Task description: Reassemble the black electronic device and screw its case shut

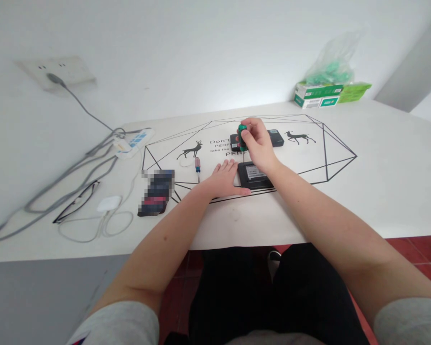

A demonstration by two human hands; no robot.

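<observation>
The right hand [259, 143] hides the green screwdriver's [242, 136] grip, fingers closed round it, tip on the black box [254, 175]; the left hand [225, 179] lies flat, fingers spread, beside it.

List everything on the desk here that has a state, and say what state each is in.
green screwdriver: upright, gripped by right hand
black box: flat, steadied by left hand
second screwdriver: lying unused
glasses: folded
wall plug: plugged in
</observation>
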